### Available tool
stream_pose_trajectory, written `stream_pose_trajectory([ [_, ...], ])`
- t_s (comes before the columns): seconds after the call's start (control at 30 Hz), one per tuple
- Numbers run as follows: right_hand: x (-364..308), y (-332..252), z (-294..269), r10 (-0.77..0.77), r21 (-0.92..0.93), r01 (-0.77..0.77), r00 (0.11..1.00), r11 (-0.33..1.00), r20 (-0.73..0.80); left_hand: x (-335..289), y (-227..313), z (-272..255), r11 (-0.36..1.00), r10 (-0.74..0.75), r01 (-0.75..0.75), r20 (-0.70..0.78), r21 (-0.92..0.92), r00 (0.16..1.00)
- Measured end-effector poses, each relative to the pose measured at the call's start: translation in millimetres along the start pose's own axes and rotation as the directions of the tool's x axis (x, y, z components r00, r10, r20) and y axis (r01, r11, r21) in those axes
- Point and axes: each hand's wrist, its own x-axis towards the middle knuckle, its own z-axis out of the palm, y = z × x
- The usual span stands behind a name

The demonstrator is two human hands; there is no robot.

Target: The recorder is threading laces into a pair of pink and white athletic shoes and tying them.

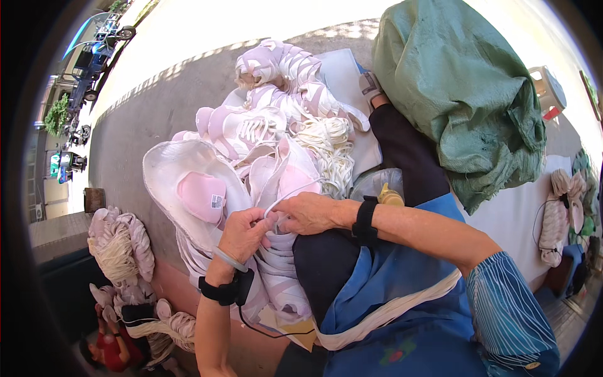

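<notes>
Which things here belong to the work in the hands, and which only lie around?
In work: left hand, right hand, white cord, pink-white piece on the lap.
Lying about: green sack, cord bundle, plastic bottle, bundles at left.

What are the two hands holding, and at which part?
Both the left hand and right hand pinch a thin white cord between the fingertips, above pink-and-white fabric pieces.

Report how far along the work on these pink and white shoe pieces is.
Done, seemingly: a pile of laced pink-and-white pieces lies further out. In hand: the left hand and right hand pinch a white lace at a pink piece on the lap. Left: a bundle of loose white laces and unlaced pieces beside it.
</notes>
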Motion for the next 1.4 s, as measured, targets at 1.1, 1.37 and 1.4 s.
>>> stream_pose_trajectory([
  [1.1,12.8,8.2,-6.8,0.124,0.422,-0.243,0.949,0.873,0.291,-4.3,-0.4,-9.6,0.761,0.427,-0.256,-0.162,0.597,0.889],
  [1.37,-20.8,7.9,-41.9,0.178,0.526,-0.419,0.876,0.740,0.447,-13.1,4.7,-9.8,0.804,0.436,-0.116,-0.445,0.583,0.783],
  [1.4,-26.3,11.3,-44.5,0.165,0.587,-0.424,0.881,0.689,0.443,-14.6,9.9,-7.7,0.721,0.491,-0.097,-0.407,0.686,0.771],
])
